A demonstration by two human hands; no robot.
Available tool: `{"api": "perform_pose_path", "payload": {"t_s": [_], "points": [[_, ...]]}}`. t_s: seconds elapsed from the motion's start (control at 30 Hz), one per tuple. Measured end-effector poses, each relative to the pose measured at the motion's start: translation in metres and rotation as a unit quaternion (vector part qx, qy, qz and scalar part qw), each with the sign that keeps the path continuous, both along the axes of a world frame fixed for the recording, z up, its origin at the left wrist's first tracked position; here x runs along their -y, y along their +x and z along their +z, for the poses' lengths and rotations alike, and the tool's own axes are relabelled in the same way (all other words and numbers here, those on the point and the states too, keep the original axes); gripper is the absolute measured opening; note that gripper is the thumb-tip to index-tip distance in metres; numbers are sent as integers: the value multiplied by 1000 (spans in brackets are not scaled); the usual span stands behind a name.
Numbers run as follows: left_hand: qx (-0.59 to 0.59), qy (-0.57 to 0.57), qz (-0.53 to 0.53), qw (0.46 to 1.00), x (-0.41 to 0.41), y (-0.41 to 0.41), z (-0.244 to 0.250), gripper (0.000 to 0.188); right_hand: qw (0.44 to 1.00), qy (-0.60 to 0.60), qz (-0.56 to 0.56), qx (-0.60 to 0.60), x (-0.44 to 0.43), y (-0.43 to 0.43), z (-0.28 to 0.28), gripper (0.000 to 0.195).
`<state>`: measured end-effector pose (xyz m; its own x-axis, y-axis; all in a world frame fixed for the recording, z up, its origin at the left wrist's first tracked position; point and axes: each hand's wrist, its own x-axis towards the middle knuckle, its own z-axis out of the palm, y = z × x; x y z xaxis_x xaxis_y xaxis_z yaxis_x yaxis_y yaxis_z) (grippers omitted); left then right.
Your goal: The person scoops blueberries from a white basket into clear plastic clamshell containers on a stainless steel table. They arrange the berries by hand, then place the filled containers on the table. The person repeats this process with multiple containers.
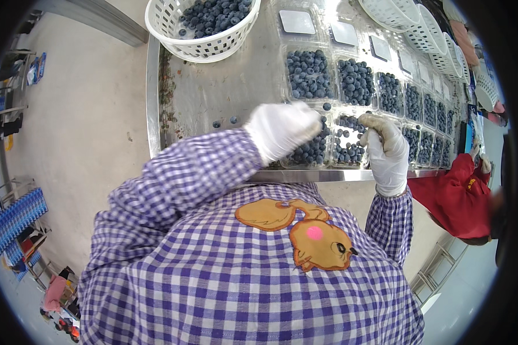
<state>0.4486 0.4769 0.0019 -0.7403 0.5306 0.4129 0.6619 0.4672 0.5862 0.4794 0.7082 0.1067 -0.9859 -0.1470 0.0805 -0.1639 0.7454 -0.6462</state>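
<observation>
My left hand (pixel 282 129), in a white glove, hovers with curled fingers over a clear plastic clamshell of blueberries (pixel 308 152). It is blurred, and its fingertips hide whatever they may hold. The gloved right hand (pixel 387 151) is over the right side of a neighbouring clamshell (pixel 347 140), where scattered blueberries leave part of the bottom bare. Its thumb and forefinger are bent close together beside some berries; whether they pinch one is unclear. A loose blueberry (pixel 326 106) sits between the front and back rows of clamshells, close to my left fingertips.
A white plastic basket (pixel 203 49) holds blueberries at the back left of the metal table (pixel 211 90). Loose blueberries (pixel 216 124) lie left of my hand. Filled clamshells with raised lids (pixel 297 22) extend rightward. More white baskets (pixel 423 34) stand behind. A person in red (pixel 462 194) works at right.
</observation>
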Motion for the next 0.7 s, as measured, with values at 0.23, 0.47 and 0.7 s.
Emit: {"api": "perform_pose_path", "payload": {"t_s": [0.23, 0.47, 0.7], "points": [[-6, 51, 12, 999, 59, 3, 7, 35, 999, -12, -29, 15, -2, 25, 11, 22], [81, -97, 138, 982, 63, -4, -24, 43, 998, -37, -34, 44, -9, 28, 10, 21], [44, -67, 175, 981, 64, -8, -35, 43, 997, -14, -4, 72, 9, 24, 5, 20]]}}
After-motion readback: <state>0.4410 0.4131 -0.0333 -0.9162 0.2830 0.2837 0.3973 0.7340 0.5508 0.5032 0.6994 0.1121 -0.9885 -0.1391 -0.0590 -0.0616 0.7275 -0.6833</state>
